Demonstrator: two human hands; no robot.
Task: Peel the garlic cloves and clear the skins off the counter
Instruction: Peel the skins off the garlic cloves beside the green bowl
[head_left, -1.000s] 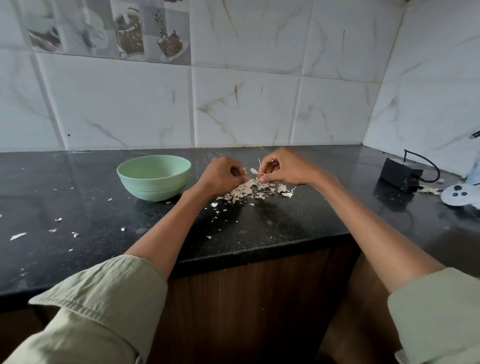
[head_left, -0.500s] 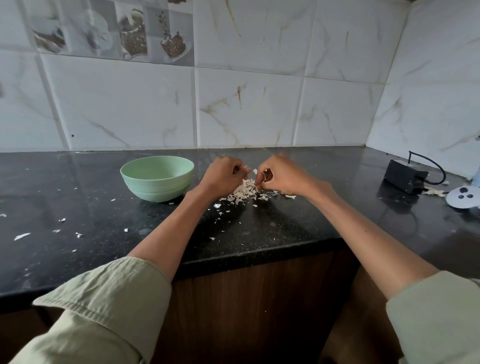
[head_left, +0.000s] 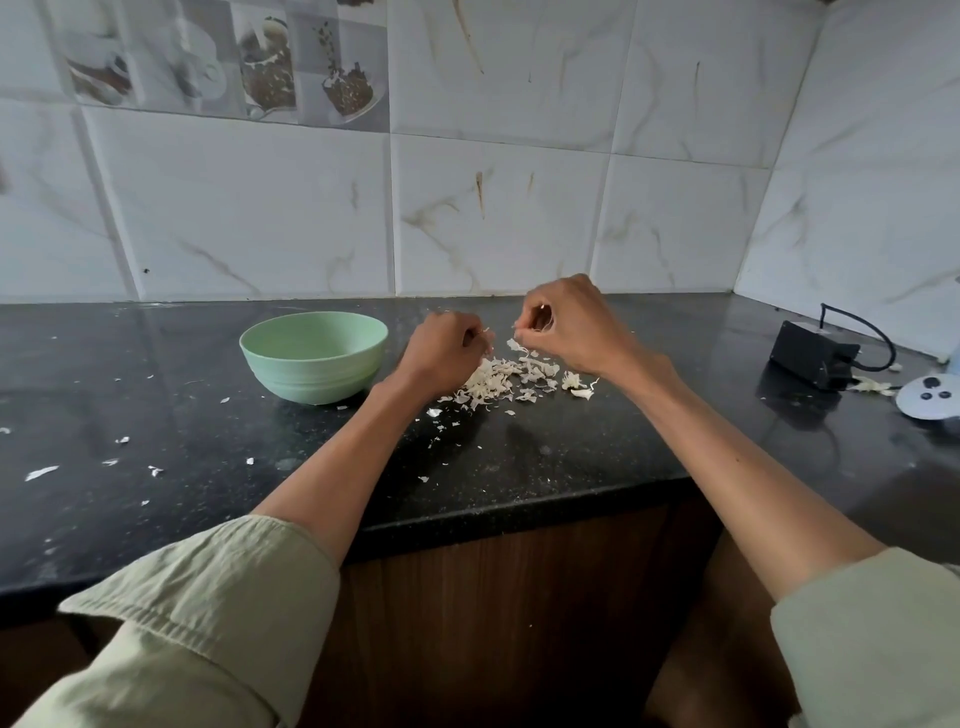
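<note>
I see peeling under way: my left hand (head_left: 447, 345) and right hand (head_left: 563, 325) pinch bits of garlic above the skin pile (head_left: 506, 379), at 3 o'clock from the bowl (head_left: 314, 358); skins uncleared

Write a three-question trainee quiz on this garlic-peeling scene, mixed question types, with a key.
1. True or false: the green bowl stands to the left of the pile of garlic skins.
2. Where is the black adapter? A) far right of the counter B) inside the bowl C) under the skins
3. Fill in: the left hand and right hand are above the ____ of skins.

Key: 1 true; 2 A; 3 pile
</note>
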